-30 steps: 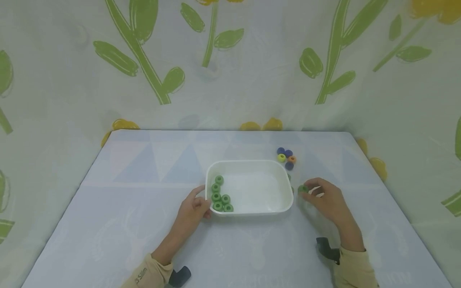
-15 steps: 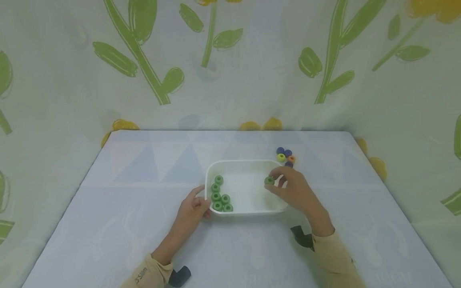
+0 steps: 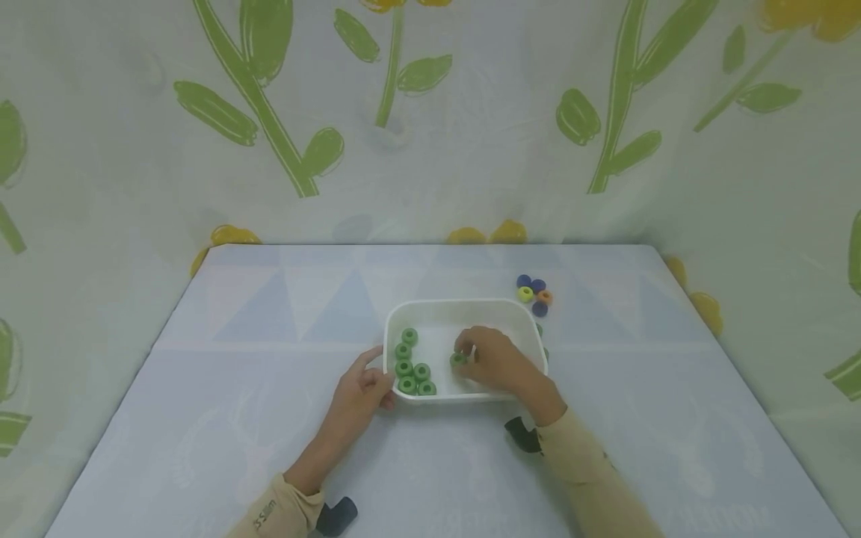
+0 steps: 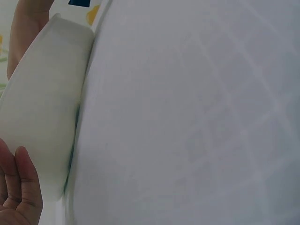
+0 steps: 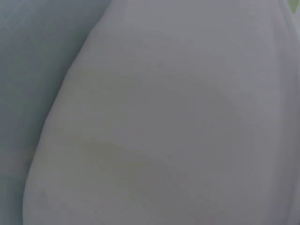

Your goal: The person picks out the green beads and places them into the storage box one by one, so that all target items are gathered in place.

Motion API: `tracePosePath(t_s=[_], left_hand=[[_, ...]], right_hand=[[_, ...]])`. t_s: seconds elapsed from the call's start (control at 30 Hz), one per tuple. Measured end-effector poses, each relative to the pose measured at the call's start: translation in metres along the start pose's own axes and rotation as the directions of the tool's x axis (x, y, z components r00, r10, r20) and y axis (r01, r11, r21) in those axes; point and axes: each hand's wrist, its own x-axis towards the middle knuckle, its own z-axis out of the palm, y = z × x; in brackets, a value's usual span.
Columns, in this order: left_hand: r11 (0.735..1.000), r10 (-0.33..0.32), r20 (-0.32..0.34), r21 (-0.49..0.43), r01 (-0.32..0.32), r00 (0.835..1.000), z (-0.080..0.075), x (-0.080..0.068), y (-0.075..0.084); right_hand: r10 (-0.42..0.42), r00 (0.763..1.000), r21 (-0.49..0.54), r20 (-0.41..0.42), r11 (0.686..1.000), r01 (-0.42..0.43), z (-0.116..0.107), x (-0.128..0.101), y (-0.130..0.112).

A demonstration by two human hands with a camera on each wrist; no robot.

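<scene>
A white rectangular tray point(image 3: 480, 306) lies on the table, with several green beads point(image 3: 403, 368) along its left end. My left hand point(image 3: 361, 388) holds the tray at its left side near the front corner, and in the left wrist view its fingers point(image 4: 29, 180) lie against the outer wall. Over the inside of the tray, my right hand point(image 3: 498, 361) pinches one green bead point(image 3: 458, 359) between thumb and fingertips. The right wrist view is filled by a pale, blurred surface, with neither fingers nor bead showing.
Behind the tray's back right corner sits a small cluster of blue, yellow and orange beads, including a yellow bead point(image 3: 525, 294) and an orange bead point(image 3: 545, 298). Parts of green beads point(image 3: 539, 329) peek out beside the tray's right wall. A flower-patterned cloth point(image 3: 471, 164) hangs behind the table.
My right hand has carried the green bead from right of the tray leftward over its rim and lower inside it. The left hand and tray have stayed put.
</scene>
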Motion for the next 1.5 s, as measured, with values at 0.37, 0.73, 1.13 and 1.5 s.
tracePosePath(t_s=[0.37, 0.73, 1.13, 1.5], left_hand=[[1.000, -0.003, -0.003, -0.003, 0.003, 1.000, 0.000, 0.000, 0.001], [1.000, -0.009, 0.000, -0.004, 0.009, 1.000, 0.000, 0.000, 0.001], [1.000, -0.006, 0.009, -0.004, 0.006, 1.000, -0.001, 0.000, 0.003], [1.000, 0.008, 0.014, -0.019, -0.008, 1.000, -0.002, 0.000, 0.002]], right_hand=[[0.051, 0.998, -0.041, 0.039, 0.998, -0.049, 0.009, 0.004, -0.006], [0.055, 0.997, -0.001, 0.054, 0.998, -0.056, 0.014, 0.010, -0.011], [0.030, 0.998, 0.027, 0.055, 0.999, -0.032, 0.017, 0.014, -0.015], [0.002, 0.998, 0.039, 0.059, 0.999, -0.005, 0.020, 0.021, -0.019]])
